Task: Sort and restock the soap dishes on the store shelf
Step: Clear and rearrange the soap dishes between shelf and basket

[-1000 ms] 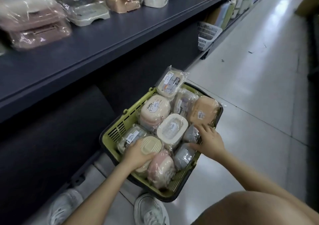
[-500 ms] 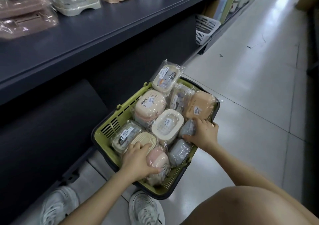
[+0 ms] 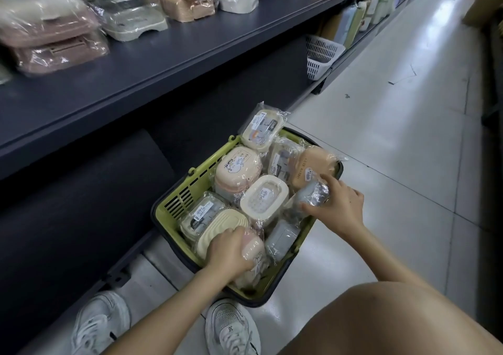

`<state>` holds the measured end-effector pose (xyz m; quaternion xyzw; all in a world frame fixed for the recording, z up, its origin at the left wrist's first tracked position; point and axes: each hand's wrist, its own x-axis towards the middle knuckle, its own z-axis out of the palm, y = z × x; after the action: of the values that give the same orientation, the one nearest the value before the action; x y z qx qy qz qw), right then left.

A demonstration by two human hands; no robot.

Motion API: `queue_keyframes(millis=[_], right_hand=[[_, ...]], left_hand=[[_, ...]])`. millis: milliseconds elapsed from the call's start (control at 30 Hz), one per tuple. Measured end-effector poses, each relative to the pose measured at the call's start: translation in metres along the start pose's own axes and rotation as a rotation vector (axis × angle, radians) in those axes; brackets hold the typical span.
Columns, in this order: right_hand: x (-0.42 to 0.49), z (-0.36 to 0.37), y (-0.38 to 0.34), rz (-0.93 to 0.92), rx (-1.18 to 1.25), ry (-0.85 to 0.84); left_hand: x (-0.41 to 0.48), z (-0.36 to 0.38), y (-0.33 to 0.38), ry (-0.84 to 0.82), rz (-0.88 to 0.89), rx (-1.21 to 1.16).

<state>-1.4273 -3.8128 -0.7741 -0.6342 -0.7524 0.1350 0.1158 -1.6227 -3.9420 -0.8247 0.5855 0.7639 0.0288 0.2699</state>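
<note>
The dark shelf (image 3: 163, 63) carries wrapped soap dishes (image 3: 187, 3) along its back. Below it, on the floor (image 3: 394, 164), sits a green basket (image 3: 174, 207) packed with more wrapped dishes. The left hand (image 3: 231, 254) curls over a pink dish (image 3: 254, 248) at the basket's near end. The right hand (image 3: 337, 207) grips a grey dish (image 3: 310, 197) by the right rim, just beside an orange dish (image 3: 310, 164).
</note>
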Motion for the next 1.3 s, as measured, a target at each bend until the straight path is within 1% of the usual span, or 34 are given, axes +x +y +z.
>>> queue_keyframes(millis=[100, 300, 433, 633, 733, 867, 967, 1100, 1167, 1233, 1300], right_hand=[[-0.005, -0.015, -0.004, -0.008, 0.074, 0.012], [-0.011, -0.065, -0.03, -0.029, 0.261, 0.072], [-0.015, -0.099, -0.059, -0.06, 0.404, 0.113], [-0.014, -0.134, -0.112, -0.169, 0.605, 0.148], [-0.007, -0.142, -0.149, -0.221, 0.707, 0.162], [0.008, -0.139, -0.205, -0.276, 0.826, 0.134], [0.024, -0.128, -0.244, -0.288, 0.85, 0.117], [0.044, -0.11, -0.283, -0.299, 0.847, 0.078], [0.053, -0.101, -0.295, -0.307, 0.842, 0.063], [0.059, -0.095, -0.303, -0.302, 0.849, 0.059], [0.064, -0.093, -0.304, -0.294, 0.875, 0.077]], left_hand=[[-0.003, -0.02, -0.002, 0.05, -0.05, -0.088], [-0.035, -0.081, -0.007, 0.219, -0.134, -0.293], [-0.071, -0.139, -0.003, 0.4, -0.14, -0.373], [-0.119, -0.221, -0.014, 0.732, -0.178, -0.524], [-0.13, -0.255, -0.038, 0.893, -0.215, -0.66], [-0.128, -0.286, -0.073, 1.02, -0.302, -0.892], [-0.118, -0.296, -0.097, 1.057, -0.383, -0.964], [-0.103, -0.294, -0.124, 0.996, -0.427, -0.972], [-0.095, -0.289, -0.132, 0.946, -0.439, -0.872], [-0.087, -0.285, -0.135, 0.904, -0.438, -0.722], [-0.078, -0.285, -0.134, 0.896, -0.434, -0.601]])
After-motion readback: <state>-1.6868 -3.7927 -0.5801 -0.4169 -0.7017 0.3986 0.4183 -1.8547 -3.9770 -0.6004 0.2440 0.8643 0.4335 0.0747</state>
